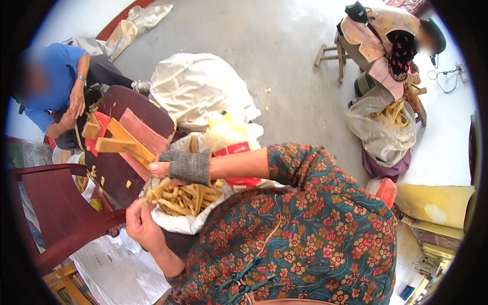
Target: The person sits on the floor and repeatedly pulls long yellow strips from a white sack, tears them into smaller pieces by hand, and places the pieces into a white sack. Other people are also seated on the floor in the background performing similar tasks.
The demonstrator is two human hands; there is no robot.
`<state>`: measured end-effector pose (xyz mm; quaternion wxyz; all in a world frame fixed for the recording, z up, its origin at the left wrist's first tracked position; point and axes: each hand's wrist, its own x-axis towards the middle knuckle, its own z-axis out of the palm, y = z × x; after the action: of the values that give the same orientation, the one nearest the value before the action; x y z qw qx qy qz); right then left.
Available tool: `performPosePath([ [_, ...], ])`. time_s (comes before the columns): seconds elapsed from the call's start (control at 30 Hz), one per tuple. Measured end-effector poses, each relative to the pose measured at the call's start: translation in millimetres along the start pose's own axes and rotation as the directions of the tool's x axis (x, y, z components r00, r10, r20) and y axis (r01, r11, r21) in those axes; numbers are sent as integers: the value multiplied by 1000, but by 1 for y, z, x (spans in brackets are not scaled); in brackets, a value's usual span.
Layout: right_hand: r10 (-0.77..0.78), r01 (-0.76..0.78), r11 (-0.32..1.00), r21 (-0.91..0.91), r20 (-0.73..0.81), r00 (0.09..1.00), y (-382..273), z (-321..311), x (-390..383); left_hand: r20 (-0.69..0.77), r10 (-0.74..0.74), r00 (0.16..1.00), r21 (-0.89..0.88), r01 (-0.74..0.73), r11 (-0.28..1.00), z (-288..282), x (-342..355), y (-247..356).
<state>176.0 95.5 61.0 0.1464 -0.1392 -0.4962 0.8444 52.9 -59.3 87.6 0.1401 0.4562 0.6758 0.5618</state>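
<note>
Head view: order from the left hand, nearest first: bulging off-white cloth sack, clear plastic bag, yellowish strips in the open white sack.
1. Yellowish strips, just right of the left hand.
2. Bulging off-white cloth sack, well above in the picture.
3. Clear plastic bag, far right side.

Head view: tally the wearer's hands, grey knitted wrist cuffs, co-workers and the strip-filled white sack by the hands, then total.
Left hand and right hand: 2
Grey knitted wrist cuff: 1
Blue-shirted co-worker and patterned-top co-worker: 2
White sack: 1
Total: 6
</note>
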Motion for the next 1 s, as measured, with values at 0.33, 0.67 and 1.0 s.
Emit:
performPosePath([
  [0.33, 13, 21, 904, -426, 78, 997, 16, 16, -1, 258, 156, 953, 512, -272, 815, 16, -9, 20],
  [0.67, 4, 97, 591, -801, 123, 992, 34, 37, -5, 371, 367, 853, 594, -522, 612, 0, -13, -44],
  [1.0, -410, 494, -247, -834, 551, 727, 97, 33, 23, 223, 544, 809, 511, -572, 642, -14, 18, -120],
])
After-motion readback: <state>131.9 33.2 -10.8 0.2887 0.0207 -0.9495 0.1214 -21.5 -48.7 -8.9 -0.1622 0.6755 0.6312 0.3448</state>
